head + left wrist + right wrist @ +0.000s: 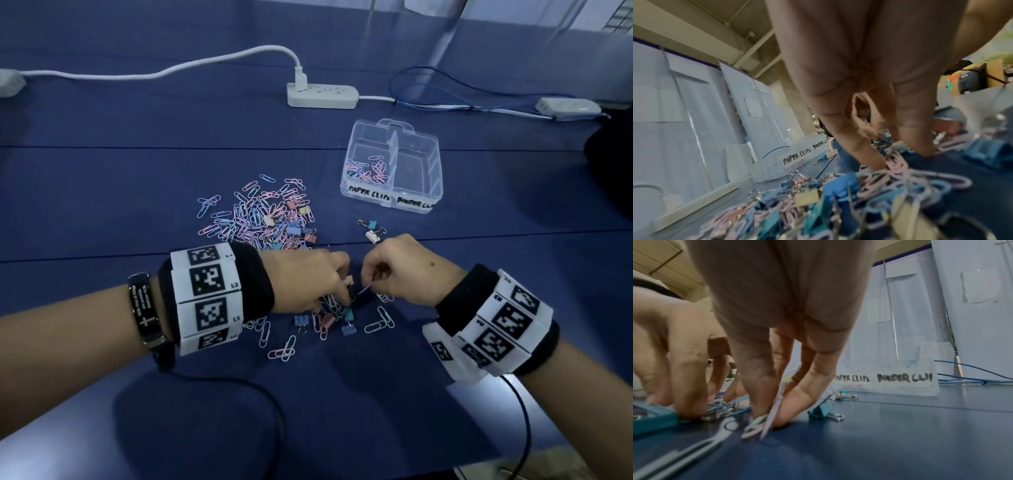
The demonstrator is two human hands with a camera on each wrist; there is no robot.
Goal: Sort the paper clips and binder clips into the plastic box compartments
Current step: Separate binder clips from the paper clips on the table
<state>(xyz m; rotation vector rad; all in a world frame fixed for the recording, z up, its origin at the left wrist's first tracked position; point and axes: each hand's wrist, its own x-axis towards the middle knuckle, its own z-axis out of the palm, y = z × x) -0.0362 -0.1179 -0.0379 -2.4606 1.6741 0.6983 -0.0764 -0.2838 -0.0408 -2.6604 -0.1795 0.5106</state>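
A clear plastic box (428,147) stands at the back right, its front labelled PAPER CLIPS on the left and BINDER CLIPS on the right. Several paper clips (368,169) lie in the left compartment. A mixed pile of pastel paper clips and binder clips (263,219) covers the blue cloth in front of my left wrist. My left hand (342,294) (906,155) has its fingertips curled down on a small clump of paper clips (898,164). Beside it, my right hand (368,284) (772,415) pinches a pink paper clip (774,405) and a pale one against the cloth.
Two binder clips (373,231) lie between my right hand and the box. Blue binder clips (348,329) and loose paper clips (284,349) lie just below my hands. A white power strip (322,96) and a blue cable (428,102) run along the back.
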